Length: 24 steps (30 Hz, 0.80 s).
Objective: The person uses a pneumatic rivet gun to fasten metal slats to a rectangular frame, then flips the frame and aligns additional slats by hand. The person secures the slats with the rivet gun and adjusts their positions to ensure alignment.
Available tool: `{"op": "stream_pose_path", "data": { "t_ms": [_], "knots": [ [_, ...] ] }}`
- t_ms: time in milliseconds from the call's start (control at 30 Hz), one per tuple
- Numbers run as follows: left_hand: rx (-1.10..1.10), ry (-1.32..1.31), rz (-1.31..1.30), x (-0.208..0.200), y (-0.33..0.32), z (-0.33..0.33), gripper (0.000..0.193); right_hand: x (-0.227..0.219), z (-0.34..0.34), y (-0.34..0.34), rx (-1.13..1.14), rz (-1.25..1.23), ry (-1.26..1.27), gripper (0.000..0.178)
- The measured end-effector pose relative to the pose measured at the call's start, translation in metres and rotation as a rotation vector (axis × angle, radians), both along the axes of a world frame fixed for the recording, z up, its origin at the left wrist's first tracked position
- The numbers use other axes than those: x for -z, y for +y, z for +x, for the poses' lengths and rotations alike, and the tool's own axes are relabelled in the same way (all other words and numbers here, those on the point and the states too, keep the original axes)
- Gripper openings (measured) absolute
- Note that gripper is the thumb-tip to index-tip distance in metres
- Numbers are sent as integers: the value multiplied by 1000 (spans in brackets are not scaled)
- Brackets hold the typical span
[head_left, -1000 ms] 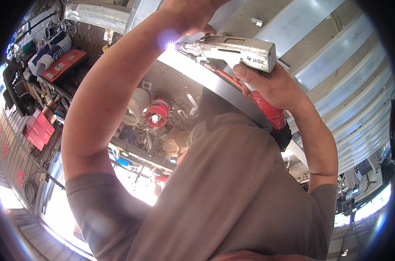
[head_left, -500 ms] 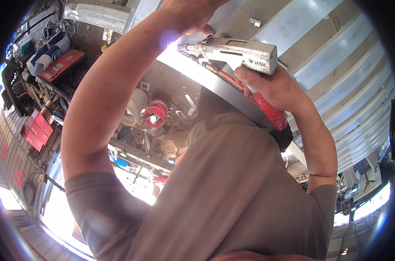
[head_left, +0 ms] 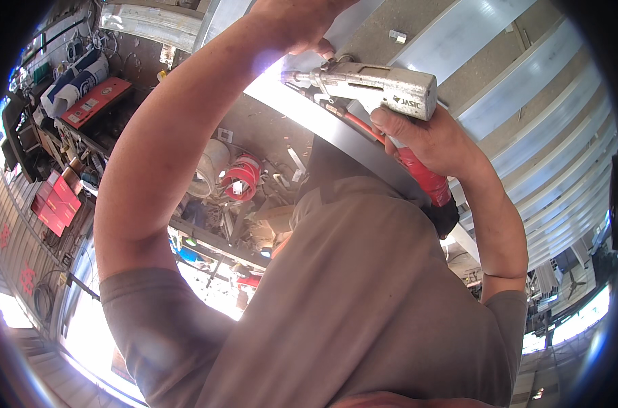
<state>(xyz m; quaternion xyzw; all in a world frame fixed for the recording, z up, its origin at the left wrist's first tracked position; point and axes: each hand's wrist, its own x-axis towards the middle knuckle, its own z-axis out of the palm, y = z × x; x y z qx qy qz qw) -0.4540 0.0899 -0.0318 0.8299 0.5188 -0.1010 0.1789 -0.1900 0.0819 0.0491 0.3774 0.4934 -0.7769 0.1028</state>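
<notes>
My right hand is closed around the red-wrapped grip of a handheld welding gun with a scuffed, silver-grey body. Its thumb lies against the underside of the body. The gun's nozzle points left at a flat metal bar, where a white-violet glare washes out the contact spot. My left hand reaches across above the nozzle, cut off by the upper edge. One curled fingertip shows close to the gun's front end; the other fingers are hidden, so its grip is unclear.
Parallel metal slats run across the right side. Below the bar on the left stand a red bucket and a pale bucket among scraps. Further left are a red-topped case and red boxes.
The welding gun and my right hand have shifted slightly to the right and down. The glare at the nozzle has lost its bright point. My left arm has barely moved.
</notes>
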Motion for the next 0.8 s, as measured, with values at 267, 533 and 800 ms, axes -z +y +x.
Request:
{"op": "stream_pose_path", "data": {
  "t_ms": [267,533,800],
  "knots": [
    [-18,-3,-111,-14,2,2,128,-3,3,0,-8,9,-23,45],
    [-14,7,-40,-9,3,5,127,-1,9,-1,-13,20,-11,46],
    [-26,1,-53,-16,2,6,125,-1,14,-1,-21,16,-6,46]
  ]
}}
